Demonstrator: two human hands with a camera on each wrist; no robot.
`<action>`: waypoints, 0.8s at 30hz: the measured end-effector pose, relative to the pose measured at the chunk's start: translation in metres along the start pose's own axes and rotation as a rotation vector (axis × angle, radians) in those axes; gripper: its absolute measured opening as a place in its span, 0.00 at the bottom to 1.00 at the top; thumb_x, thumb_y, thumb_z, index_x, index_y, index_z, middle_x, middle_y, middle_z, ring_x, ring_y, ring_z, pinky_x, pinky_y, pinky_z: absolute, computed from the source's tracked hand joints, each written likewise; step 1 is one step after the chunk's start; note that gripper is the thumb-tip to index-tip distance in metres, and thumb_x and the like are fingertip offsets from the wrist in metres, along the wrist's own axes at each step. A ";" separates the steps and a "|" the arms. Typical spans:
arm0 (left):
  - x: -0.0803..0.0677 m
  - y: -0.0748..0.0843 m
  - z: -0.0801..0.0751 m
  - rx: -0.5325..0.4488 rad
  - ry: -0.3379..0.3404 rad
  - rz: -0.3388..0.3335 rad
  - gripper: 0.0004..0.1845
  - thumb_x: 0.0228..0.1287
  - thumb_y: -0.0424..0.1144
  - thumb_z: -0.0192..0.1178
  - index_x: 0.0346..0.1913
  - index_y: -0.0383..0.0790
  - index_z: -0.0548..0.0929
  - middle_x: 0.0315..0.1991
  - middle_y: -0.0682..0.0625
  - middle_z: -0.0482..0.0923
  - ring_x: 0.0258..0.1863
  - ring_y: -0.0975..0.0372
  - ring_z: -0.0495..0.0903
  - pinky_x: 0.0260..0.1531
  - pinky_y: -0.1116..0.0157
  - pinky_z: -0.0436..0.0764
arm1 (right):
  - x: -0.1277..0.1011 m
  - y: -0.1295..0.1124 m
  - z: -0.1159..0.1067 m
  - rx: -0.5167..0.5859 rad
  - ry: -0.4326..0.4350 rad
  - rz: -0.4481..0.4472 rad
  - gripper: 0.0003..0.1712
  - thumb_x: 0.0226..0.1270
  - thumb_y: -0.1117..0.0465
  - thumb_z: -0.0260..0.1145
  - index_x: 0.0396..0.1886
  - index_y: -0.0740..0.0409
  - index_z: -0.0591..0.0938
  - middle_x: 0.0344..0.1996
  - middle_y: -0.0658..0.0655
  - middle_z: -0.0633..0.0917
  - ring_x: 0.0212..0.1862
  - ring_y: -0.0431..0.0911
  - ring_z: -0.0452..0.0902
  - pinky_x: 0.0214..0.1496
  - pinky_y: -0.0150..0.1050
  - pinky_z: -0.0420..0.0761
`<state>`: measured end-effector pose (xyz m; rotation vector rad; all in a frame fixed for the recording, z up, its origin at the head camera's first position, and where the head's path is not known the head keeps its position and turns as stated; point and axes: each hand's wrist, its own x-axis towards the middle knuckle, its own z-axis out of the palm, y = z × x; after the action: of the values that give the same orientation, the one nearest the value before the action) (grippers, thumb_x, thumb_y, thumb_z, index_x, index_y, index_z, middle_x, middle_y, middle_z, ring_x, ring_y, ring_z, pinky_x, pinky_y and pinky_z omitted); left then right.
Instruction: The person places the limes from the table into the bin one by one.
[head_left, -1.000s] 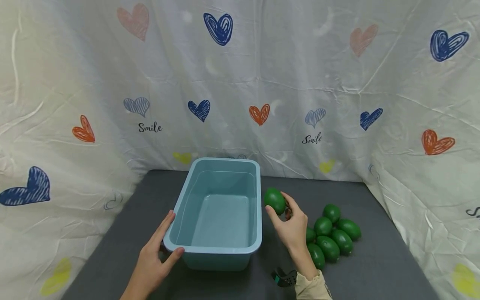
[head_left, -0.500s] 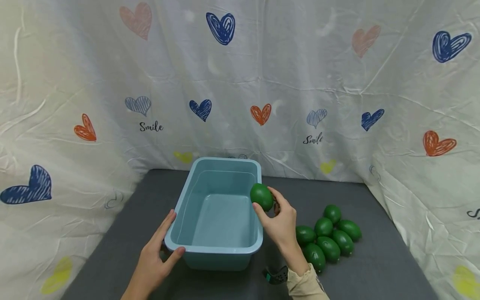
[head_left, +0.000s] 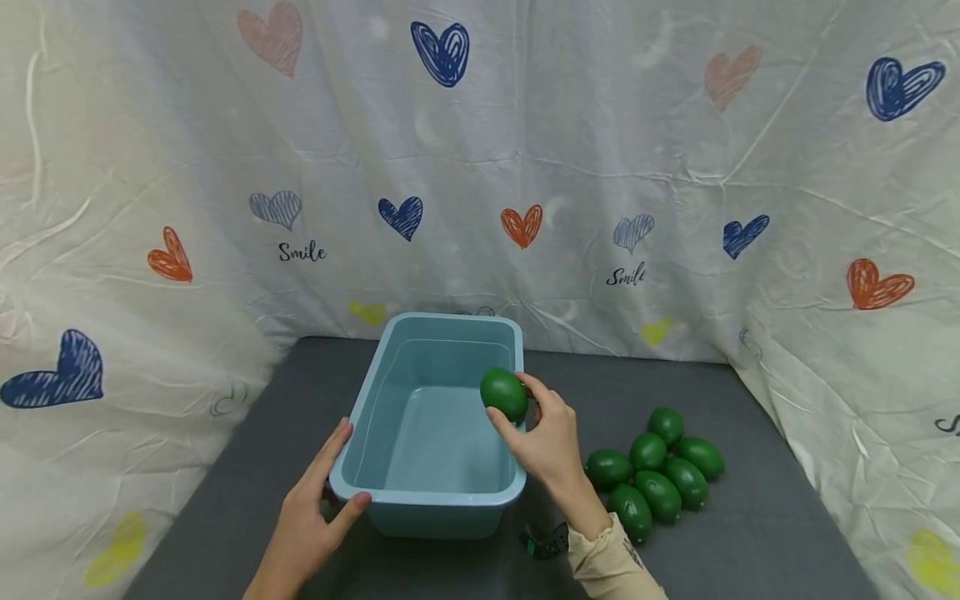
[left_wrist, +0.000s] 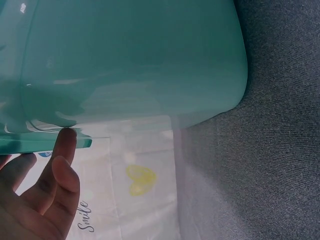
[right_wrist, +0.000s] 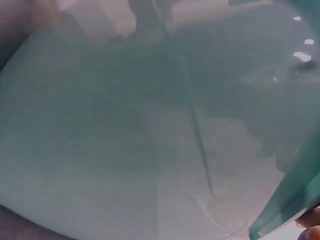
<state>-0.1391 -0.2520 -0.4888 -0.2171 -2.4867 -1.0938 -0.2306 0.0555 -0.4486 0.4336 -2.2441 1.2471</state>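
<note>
A light blue plastic tub (head_left: pixel 431 498) stands on the dark grey table, with nothing lying in it. My right hand (head_left: pixel 542 433) holds a green egg-shaped fruit (head_left: pixel 504 393) above the tub's right rim, fingers curled round it. My left hand (head_left: pixel 315 508) grips the tub's near left corner, thumb on the rim (left_wrist: pixel 65 142). Several more green fruits (head_left: pixel 654 471) lie in a cluster on the table to the right. The right wrist view shows only the tub's pale inside (right_wrist: pixel 150 140) at close range.
White cloth with heart prints and the word "Smile" (head_left: pixel 480 167) hangs behind and along both sides of the table (head_left: pixel 750 533). A small dark strap (head_left: pixel 543 542) lies near my right sleeve at the front.
My right hand has carried the green fruit leftward from beside the tub to above its right rim. The left hand and the tub have stayed put.
</note>
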 end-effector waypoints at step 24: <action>-0.001 0.001 0.002 -0.013 0.011 -0.016 0.48 0.68 0.41 0.73 0.85 0.60 0.59 0.84 0.49 0.59 0.51 0.65 0.74 0.29 0.64 0.80 | 0.003 0.010 -0.011 -0.041 0.017 -0.083 0.33 0.61 0.56 0.82 0.65 0.63 0.84 0.47 0.58 0.90 0.25 0.44 0.67 0.29 0.35 0.68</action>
<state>-0.1388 -0.2499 -0.4900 -0.1950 -2.4768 -1.1145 -0.2349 0.0698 -0.4485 0.4937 -2.2104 1.1567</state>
